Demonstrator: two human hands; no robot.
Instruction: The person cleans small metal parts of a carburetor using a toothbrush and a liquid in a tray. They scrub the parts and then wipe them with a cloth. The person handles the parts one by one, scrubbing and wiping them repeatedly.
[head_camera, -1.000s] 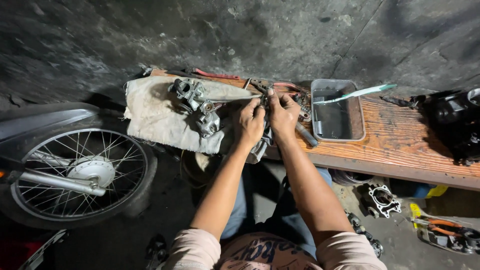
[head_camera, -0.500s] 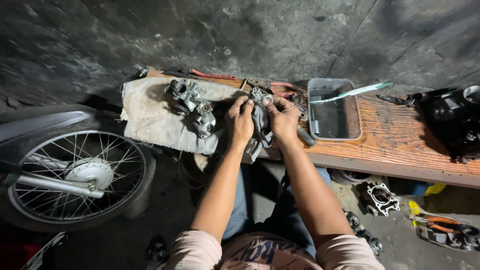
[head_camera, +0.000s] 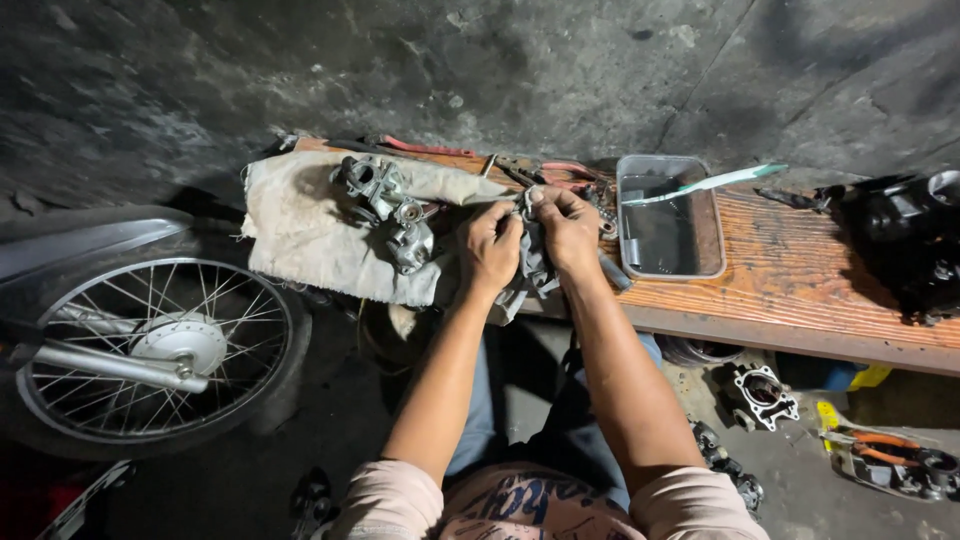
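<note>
My left hand (head_camera: 490, 245) and right hand (head_camera: 565, 228) have drawn back a little from the far edge of the surface (head_camera: 800, 270); both now close on a small metal part (head_camera: 527, 205) wrapped in a grey rag (head_camera: 535, 268), just beside the carburettor (head_camera: 390, 210) on the cloth (head_camera: 300, 230); wiping seems underway.

The bench (head_camera: 800, 290) was rough, grained wood with a worn orange finish. At its 9 o'clock end lay a coarse, stained cloth (head_camera: 300, 235) bearing dull grey cast-metal parts (head_camera: 385, 205). A grey rag (head_camera: 535, 262), soft and matt, hung between the hands. The tray (head_camera: 665, 220) looked like cloudy clear plastic. The wall behind was rough, sooty concrete.
</note>
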